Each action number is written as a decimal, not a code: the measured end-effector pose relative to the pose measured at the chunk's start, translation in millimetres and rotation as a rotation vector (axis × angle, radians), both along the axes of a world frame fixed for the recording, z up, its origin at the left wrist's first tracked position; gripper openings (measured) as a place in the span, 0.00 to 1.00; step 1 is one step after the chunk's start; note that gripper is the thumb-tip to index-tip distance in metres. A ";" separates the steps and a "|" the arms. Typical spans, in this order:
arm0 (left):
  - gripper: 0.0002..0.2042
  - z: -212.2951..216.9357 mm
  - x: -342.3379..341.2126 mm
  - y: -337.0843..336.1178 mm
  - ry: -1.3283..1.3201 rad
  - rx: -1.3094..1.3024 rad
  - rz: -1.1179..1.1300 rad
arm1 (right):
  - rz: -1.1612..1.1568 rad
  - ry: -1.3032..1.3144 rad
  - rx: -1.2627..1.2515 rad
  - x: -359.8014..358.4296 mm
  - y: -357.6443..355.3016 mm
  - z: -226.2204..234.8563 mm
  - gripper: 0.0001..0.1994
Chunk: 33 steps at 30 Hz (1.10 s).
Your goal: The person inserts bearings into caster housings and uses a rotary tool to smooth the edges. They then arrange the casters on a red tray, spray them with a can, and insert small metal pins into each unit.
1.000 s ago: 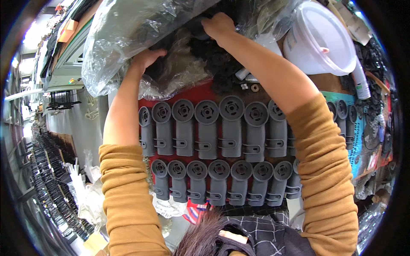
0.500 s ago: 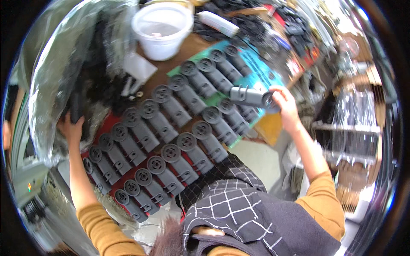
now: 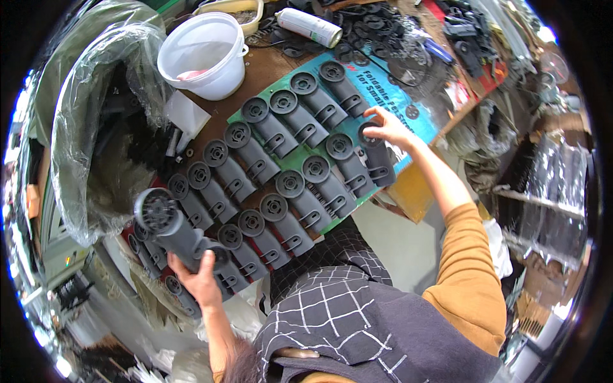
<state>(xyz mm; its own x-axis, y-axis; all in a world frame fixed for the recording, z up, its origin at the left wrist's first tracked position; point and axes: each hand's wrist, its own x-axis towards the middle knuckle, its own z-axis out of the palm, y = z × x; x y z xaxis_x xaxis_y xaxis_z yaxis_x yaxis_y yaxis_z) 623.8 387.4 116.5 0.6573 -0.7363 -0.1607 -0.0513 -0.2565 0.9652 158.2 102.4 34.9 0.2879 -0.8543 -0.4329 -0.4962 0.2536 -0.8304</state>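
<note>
Two rows of dark grey plastic tube-shaped parts (image 3: 290, 159) with round flanged ends lie side by side on the workbench. My left hand (image 3: 199, 279) grips one such grey part (image 3: 171, 228), lifted above the lower left end of the rows. My right hand (image 3: 391, 127) rests on the round end of another grey part (image 3: 377, 153) lying at the right end of the lower row, fingers curled over it.
A large clear plastic bag (image 3: 96, 127) of dark parts stands at the left. A white bucket (image 3: 201, 54) sits at the back, a white spray can (image 3: 311, 27) and loose black rings (image 3: 377, 25) beyond it. A green-blue printed sheet (image 3: 389, 96) lies under the parts.
My left hand has come out of the bag holding a grey part. My right hand has lowered its part onto the right end of the lower row.
</note>
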 end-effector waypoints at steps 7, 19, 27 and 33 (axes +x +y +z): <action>0.37 -6.8 -159.0 -50.3 0.323 0.044 -0.099 | -0.194 -0.331 -0.055 5.5 73.0 -15.2 0.24; 0.42 9.8 -275.4 -129.7 0.049 0.210 -0.665 | -0.390 -0.722 0.268 -12.0 74.1 92.1 0.27; 0.37 7.7 -255.3 -120.2 0.262 0.212 -0.535 | 0.057 0.640 -0.548 -68.2 53.3 33.7 0.29; 0.35 11.0 -260.8 -122.2 0.247 0.209 -0.549 | 0.248 0.682 -0.683 -38.9 77.4 28.4 0.32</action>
